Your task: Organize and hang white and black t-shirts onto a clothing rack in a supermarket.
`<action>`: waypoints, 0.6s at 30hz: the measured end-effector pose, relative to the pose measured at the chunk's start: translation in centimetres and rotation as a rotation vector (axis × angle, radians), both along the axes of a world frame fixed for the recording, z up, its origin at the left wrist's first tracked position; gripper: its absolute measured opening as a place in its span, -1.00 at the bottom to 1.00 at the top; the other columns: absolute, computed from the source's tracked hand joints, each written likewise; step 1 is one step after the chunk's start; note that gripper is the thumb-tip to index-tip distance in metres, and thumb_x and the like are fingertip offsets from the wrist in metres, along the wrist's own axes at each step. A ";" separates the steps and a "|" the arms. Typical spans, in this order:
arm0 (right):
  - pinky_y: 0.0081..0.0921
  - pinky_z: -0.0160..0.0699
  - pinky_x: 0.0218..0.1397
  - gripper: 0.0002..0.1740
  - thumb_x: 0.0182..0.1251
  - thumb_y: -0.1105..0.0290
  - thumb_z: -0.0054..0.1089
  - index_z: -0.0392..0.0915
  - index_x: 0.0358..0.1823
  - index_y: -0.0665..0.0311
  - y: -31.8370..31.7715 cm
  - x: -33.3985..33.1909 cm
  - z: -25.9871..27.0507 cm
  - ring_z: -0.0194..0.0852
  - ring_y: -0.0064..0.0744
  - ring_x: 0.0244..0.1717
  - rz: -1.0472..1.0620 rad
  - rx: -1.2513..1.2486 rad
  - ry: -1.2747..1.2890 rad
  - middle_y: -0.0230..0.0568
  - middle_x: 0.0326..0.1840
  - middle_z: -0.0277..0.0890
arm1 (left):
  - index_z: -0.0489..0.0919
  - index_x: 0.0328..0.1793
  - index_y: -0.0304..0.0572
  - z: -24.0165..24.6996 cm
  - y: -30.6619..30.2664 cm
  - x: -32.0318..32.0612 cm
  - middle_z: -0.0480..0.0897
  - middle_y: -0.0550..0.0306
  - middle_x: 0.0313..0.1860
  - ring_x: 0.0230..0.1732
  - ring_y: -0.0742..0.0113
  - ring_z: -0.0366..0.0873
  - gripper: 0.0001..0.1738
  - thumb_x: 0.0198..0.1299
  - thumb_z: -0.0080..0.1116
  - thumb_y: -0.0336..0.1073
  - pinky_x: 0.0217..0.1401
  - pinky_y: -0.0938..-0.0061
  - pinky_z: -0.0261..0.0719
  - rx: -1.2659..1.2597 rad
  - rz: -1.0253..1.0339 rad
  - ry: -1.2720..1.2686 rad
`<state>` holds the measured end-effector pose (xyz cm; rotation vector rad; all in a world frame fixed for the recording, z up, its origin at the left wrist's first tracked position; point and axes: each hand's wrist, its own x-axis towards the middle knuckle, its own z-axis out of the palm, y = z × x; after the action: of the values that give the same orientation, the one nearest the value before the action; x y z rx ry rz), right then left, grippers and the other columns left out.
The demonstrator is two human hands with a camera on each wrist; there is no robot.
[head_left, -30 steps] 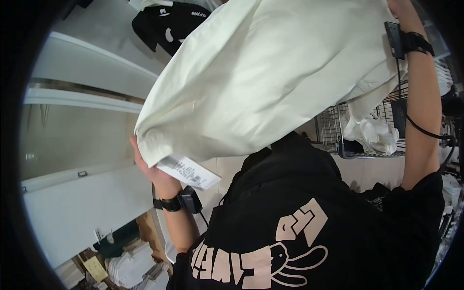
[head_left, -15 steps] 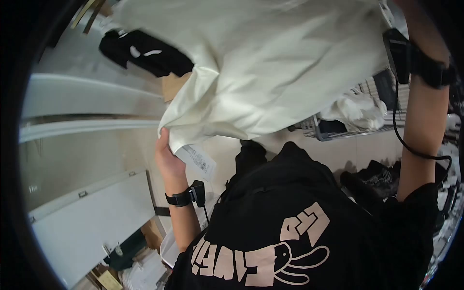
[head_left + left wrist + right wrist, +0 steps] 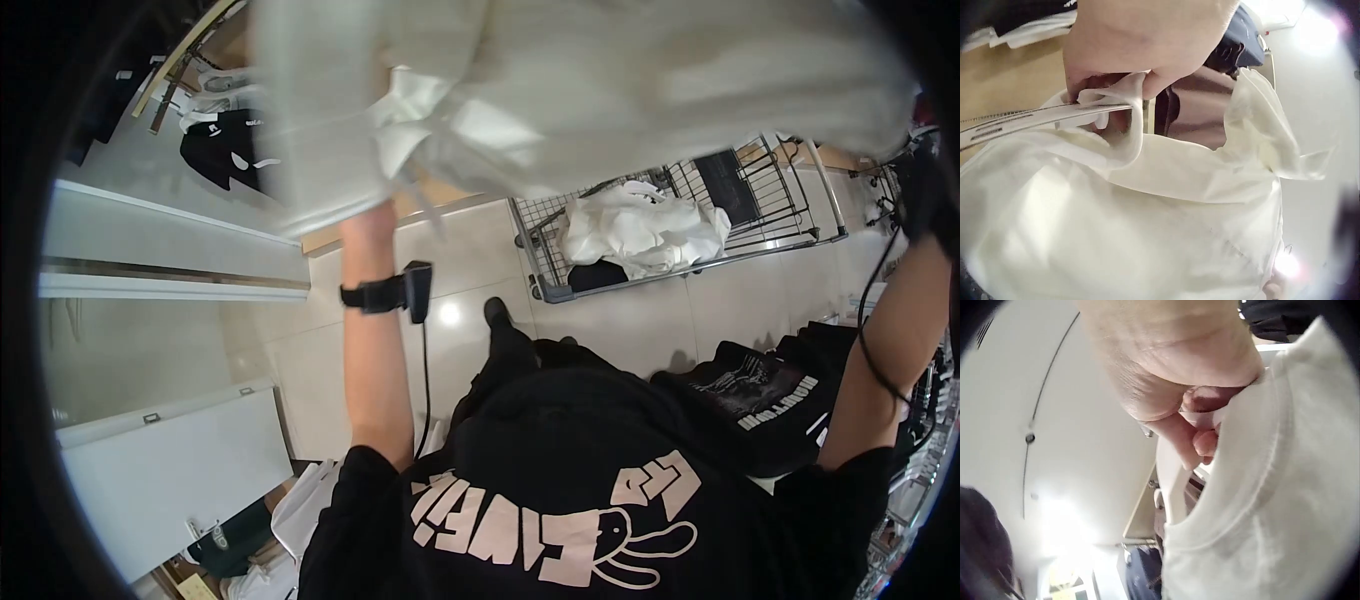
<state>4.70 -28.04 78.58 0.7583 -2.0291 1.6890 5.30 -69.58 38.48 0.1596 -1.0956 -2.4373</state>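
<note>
A large white shirt [image 3: 600, 90] is held up across the top of the head view, blurred. My left hand [image 3: 1147, 44] pinches a fold of it between thumb and fingers; a printed paper tag [image 3: 1029, 124] sticks out beside those fingers. In the head view the shirt covers most of this hand. At the stitched collar [image 3: 1235, 481], my right hand [image 3: 1179, 350] has its fingers curled in at the edge of the neck opening. The body of the shirt hangs below both hands.
A wire cart [image 3: 790, 200] on the tiled floor carries a white garment heap [image 3: 640, 230]. Folded black shirts [image 3: 750, 390] lie at the right. Left are a white cabinet [image 3: 180, 470] and a hanging black garment [image 3: 220, 150]; dark clothes [image 3: 1144, 569] hang beyond the right hand.
Both hands have risen and moved away from the body, lifting the white shirt. The tag no longer shows in the head view, and more of the cart and floor is visible.
</note>
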 end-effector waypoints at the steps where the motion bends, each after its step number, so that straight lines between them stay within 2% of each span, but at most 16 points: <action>1: -0.26 0.52 -0.11 -0.84 0.25 0.59 0.09 0.53 -0.21 0.59 2.4 0.2 -0.2 0.48 -0.27 -0.27 0.006 -0.062 -0.038 -0.04 -0.36 0.51 | 0.51 0.10 -0.33 -1.3 2.3 -1.9 0.62 0.06 0.00 0.00 0.26 0.58 -0.70 0.30 0.08 -0.34 0.09 0.39 0.50 0.009 -0.059 0.005; 3: -0.20 0.55 -0.06 -0.84 0.26 0.63 0.06 0.52 -0.20 0.62 5.7 1.5 -0.7 0.49 -0.22 -0.23 0.092 -0.195 -0.180 0.01 -0.33 0.51 | 0.53 0.04 -0.36 0.1 7.4 -4.0 0.64 0.04 -0.04 0.00 0.28 0.60 -0.72 0.29 0.09 -0.32 0.05 0.39 0.53 -0.091 -0.168 -0.079; 4: -0.20 0.55 -0.05 -0.84 0.26 0.63 0.06 0.52 -0.19 0.62 6.9 2.5 -1.2 0.49 -0.21 -0.19 0.206 -0.274 -0.300 0.02 -0.32 0.51 | 0.55 0.01 -0.36 1.8 10.5 -4.7 0.65 0.06 -0.08 -0.04 0.30 0.61 -0.73 0.29 0.10 -0.31 0.02 0.40 0.54 -0.204 -0.217 -0.176; 5: -0.19 0.55 -0.03 -0.83 0.27 0.63 0.07 0.53 -0.18 0.62 8.0 3.5 -1.8 0.49 -0.21 -0.16 0.305 -0.356 -0.427 0.03 -0.30 0.51 | 0.55 -0.01 -0.38 1.4 13.0 -6.1 0.65 0.09 -0.14 -0.09 0.32 0.61 -0.73 0.29 0.10 -0.31 -0.02 0.42 0.54 -0.243 -0.291 -0.232; 6: -0.22 0.53 -0.06 -0.77 0.25 0.65 0.04 0.50 -0.09 0.61 7.9 4.4 -3.2 0.47 -0.21 -0.13 0.128 -0.235 -0.250 0.08 -0.19 0.49 | 0.56 -0.04 -0.40 0.7 14.7 -7.3 0.66 0.11 -0.20 -0.15 0.34 0.61 -0.73 0.29 0.10 -0.30 -0.06 0.44 0.54 -0.282 -0.368 -0.285; 8: -0.24 0.51 -0.09 -0.69 0.22 0.68 0.01 0.48 0.01 0.59 9.1 4.9 -6.6 0.45 -0.21 -0.11 -0.071 -0.121 -0.073 0.13 -0.08 0.47 | 0.55 -0.01 -0.40 -0.4 19.0 -9.3 0.64 0.18 -0.30 -0.23 0.36 0.58 -0.72 0.28 0.09 -0.30 -0.11 0.47 0.53 -0.243 -0.504 -0.298; 9: -0.30 0.46 -0.12 -0.56 0.20 0.69 -0.02 0.38 0.16 0.57 9.7 5.0 -8.4 0.42 -0.22 -0.15 -0.184 -0.007 0.125 0.17 0.03 0.40 | 0.55 -0.01 -0.40 -1.1 20.8 -9.9 0.64 0.18 -0.30 -0.23 0.36 0.58 -0.72 0.28 0.09 -0.30 -0.11 0.47 0.53 -0.252 -0.528 -0.297; 11: -0.43 0.38 -0.19 -0.24 0.18 0.68 -0.06 0.02 0.47 0.48 9.1 5.3 -9.9 0.37 -0.23 -0.21 -0.311 -0.046 0.103 0.25 0.28 0.23 | 0.54 0.03 -0.38 -2.4 23.9 -11.1 0.63 0.15 -0.21 -0.18 0.36 0.57 -0.69 0.27 0.08 -0.30 -0.06 0.46 0.52 -0.555 -0.682 -0.318; 12: -0.43 0.38 -0.19 -0.24 0.18 0.68 -0.06 0.02 0.47 0.48 9.0 5.4 -10.0 0.37 -0.23 -0.21 -0.327 -0.033 0.100 0.25 0.28 0.23 | 0.54 0.03 -0.38 -3.0 24.9 -11.6 0.63 0.15 -0.21 -0.18 0.36 0.57 -0.69 0.27 0.08 -0.30 -0.06 0.46 0.52 -0.546 -0.701 -0.315; 14: -0.47 0.37 -0.20 -0.16 0.19 0.66 -0.04 -0.14 0.53 0.47 8.6 5.3 -10.5 0.38 -0.25 -0.21 -0.366 -0.087 0.055 0.24 0.25 0.26 | 0.53 0.08 -0.36 -4.5 25.9 -12.0 0.61 0.13 -0.10 -0.09 0.33 0.56 -0.66 0.26 0.07 -0.29 0.02 0.43 0.52 -0.583 -0.847 -0.316; 15: -0.47 0.37 -0.20 -0.16 0.19 0.66 -0.04 -0.14 0.53 0.47 8.7 4.7 -10.6 0.38 -0.25 -0.21 -0.382 -0.084 0.048 0.24 0.25 0.26 | 0.51 0.10 -0.36 -3.8 26.1 -11.9 0.59 0.08 0.01 0.03 0.31 0.54 -0.65 0.30 0.05 -0.26 0.10 0.40 0.50 -0.615 -0.911 -0.348; 16: -0.45 0.37 -0.19 -0.13 0.20 0.61 0.01 -0.17 0.54 0.45 9.5 4.3 -11.1 0.37 -0.25 -0.22 -0.428 -0.081 0.078 0.21 0.26 0.26 | 0.51 0.10 -0.36 -3.0 26.5 -11.6 0.59 0.08 0.01 0.03 0.31 0.54 -0.65 0.30 0.05 -0.26 0.10 0.40 0.50 -0.621 -0.924 -0.349; 18: -0.41 0.37 -0.17 -0.07 0.22 0.54 0.10 -0.23 0.55 0.41 10.7 3.8 -12.4 0.37 -0.25 -0.23 -0.511 -0.077 0.126 0.16 0.27 0.26 | 0.51 0.11 -0.32 -0.8 27.2 -10.6 0.59 0.06 0.05 0.08 0.30 0.54 -0.66 0.34 0.02 -0.24 0.13 0.39 0.50 -0.541 -1.085 -0.320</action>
<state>8.49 -17.31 66.19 0.2746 -1.8550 1.3761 -5.30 -42.33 37.65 -0.3205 -2.4196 -2.8709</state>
